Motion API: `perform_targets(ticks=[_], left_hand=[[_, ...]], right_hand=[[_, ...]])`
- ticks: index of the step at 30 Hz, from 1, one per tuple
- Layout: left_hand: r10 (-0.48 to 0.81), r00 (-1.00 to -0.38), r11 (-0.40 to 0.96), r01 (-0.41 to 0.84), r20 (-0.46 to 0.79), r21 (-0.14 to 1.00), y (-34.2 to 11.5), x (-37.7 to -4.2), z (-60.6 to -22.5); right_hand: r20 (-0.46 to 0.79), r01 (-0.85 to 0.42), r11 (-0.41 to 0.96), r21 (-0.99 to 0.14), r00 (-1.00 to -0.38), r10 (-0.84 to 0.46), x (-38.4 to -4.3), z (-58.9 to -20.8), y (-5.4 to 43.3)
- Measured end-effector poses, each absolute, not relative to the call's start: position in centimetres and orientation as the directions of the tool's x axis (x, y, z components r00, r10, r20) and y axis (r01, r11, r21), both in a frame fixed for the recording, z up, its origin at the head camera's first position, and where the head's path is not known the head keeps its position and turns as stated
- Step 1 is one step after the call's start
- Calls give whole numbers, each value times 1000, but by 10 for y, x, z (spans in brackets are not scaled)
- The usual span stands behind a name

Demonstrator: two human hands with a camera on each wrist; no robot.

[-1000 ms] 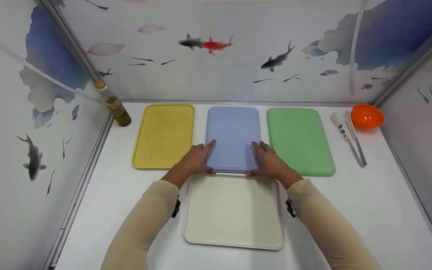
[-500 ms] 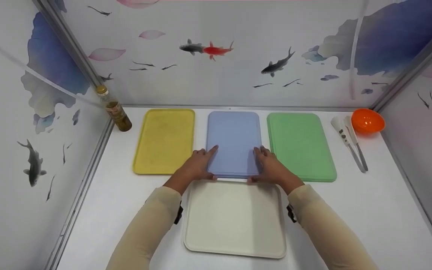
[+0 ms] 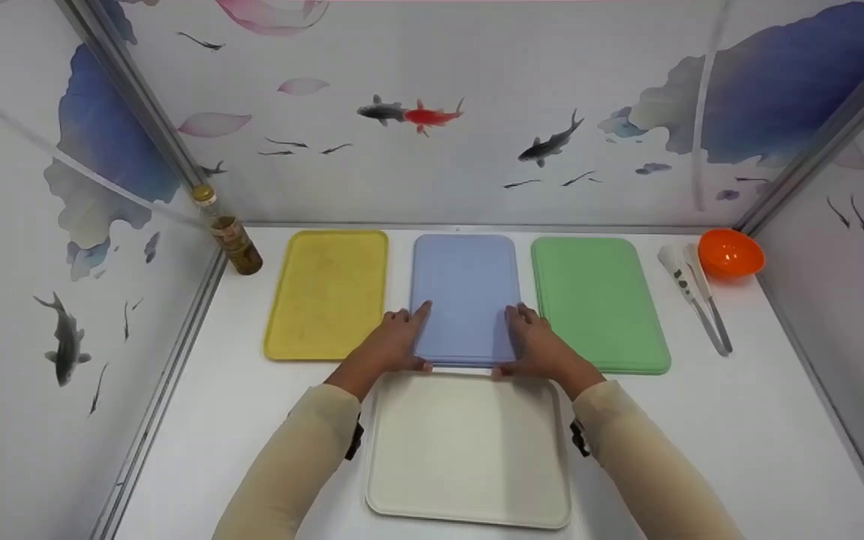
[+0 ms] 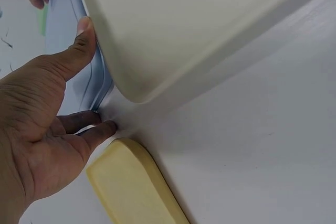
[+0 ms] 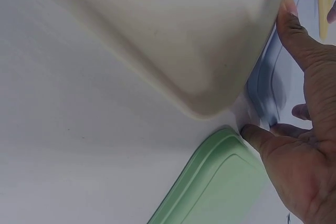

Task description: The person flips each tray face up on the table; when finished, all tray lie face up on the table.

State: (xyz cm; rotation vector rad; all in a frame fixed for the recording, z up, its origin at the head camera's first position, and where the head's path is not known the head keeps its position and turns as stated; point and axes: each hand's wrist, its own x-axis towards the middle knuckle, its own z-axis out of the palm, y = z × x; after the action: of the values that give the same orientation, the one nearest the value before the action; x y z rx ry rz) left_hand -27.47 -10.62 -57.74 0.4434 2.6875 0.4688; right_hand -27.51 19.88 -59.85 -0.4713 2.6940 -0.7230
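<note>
A light blue rectangular tray [image 3: 466, 289] lies at the back middle of the table, between both hands. My left hand [image 3: 396, 339] is at its near left corner: index finger over the left edge, thumb along the near edge. At the near right corner is my right hand [image 3: 541, 341], fingers on the right side and thumb along the near edge. Both thumbs lie in the narrow strip between the blue tray and a cream tray [image 3: 468, 450], as the left wrist view shows with the left thumb [image 4: 84, 43]. The fingers are mostly straight and spread around the corners.
A yellow tray [image 3: 327, 292] lies to the left and a green tray [image 3: 597, 300] to the right. An oil bottle [image 3: 233, 236] stands in the back left corner. White-handled utensils [image 3: 698, 292] lie beside an orange bowl [image 3: 732, 253] at back right. Walls enclose the table.
The whole scene has shifted lower in the head view. The hands keep their places at the blue tray's near corners, and the trays hold the same layout.
</note>
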Motion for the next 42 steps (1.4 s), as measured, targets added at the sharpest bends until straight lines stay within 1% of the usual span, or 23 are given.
perform_targets(ticks=[6,14,21,27,28,31,34,35,42], left_hand=[[338,-894,893,206,-295,399,-109,-278,-578],[341,-893,871,182,-295,456,-109,-269,-589],[337,-900,865,181,-276,468,-112,-264,-592],[371,-899,837,216,-233,502,-115,-269,-590],[390,-898,829,247,-204,502,-118,-273,-603],[400,-896,821,256,-195,510,-119,-272,-605],[389,-898,820,236,-206,521,-119,-272,-606],[373,-898,825,206,-233,526,-116,-268,-594],[355,-901,839,191,-247,509,-115,-269,-593]], right_hand=[[-195,-235,812,-534,-900,-389,-281,-596,198],[-215,-195,806,-559,-905,-368,-272,-601,201],[-209,-191,801,-567,-907,-365,-268,-603,198],[-183,-200,792,-576,-913,-363,-272,-599,199],[-182,-202,791,-577,-913,-365,-271,-600,199],[-185,-201,790,-579,-911,-368,-271,-603,200],[-180,-207,788,-580,-910,-372,-271,-605,201],[-179,-206,787,-581,-911,-371,-272,-604,201],[-183,-199,788,-583,-912,-366,-270,-600,200]])
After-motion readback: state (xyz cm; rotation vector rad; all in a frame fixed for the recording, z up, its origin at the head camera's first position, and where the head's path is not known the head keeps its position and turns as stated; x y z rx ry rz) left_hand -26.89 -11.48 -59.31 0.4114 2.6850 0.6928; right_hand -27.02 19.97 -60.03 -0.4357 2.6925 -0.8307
